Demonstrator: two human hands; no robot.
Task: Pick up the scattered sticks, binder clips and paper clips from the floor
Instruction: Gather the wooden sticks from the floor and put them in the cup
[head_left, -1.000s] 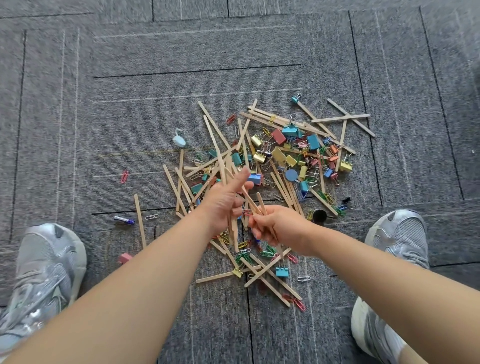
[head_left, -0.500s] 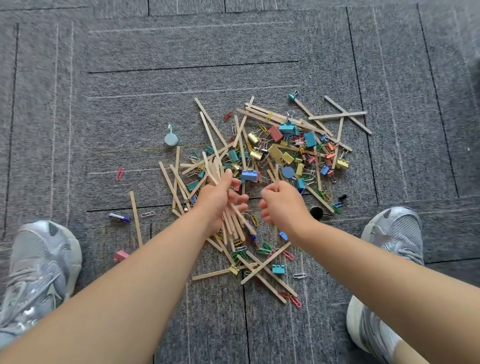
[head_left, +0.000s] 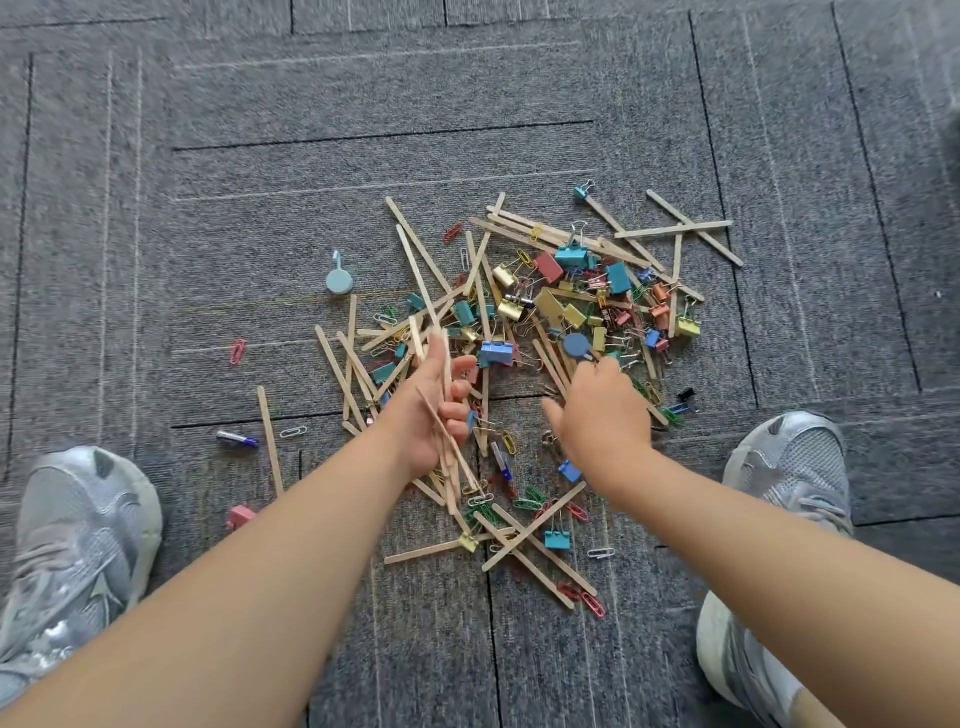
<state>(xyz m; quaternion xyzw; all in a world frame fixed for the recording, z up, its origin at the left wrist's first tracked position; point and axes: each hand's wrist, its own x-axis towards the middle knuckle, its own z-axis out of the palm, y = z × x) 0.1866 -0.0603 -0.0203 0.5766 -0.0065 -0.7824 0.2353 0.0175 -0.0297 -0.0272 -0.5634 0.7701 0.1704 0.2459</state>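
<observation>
A heap of wooden sticks (head_left: 519, 228), coloured binder clips (head_left: 570, 257) and paper clips (head_left: 238, 351) lies scattered on the grey carpet (head_left: 260, 234). My left hand (head_left: 434, 410) is palm up over the heap's near left part and grips a bundle of sticks (head_left: 448, 441). My right hand (head_left: 597, 415) reaches palm down into the pile near a blue round magnet (head_left: 575, 345); its fingertips are hidden among the sticks. More crossed sticks (head_left: 530, 540) and a teal binder clip (head_left: 557, 539) lie nearer to me.
My grey shoes stand at the left (head_left: 78, 540) and right (head_left: 789, 467). A light blue round pin (head_left: 339, 280), a small purple-tipped tube (head_left: 236, 439), a pink eraser-like piece (head_left: 240, 516) and a lone stick (head_left: 270, 441) lie left of the heap.
My hands have separated: the right hand left the bundle and moved right and forward into the pile. The left hand keeps the sticks and turned palm up.
</observation>
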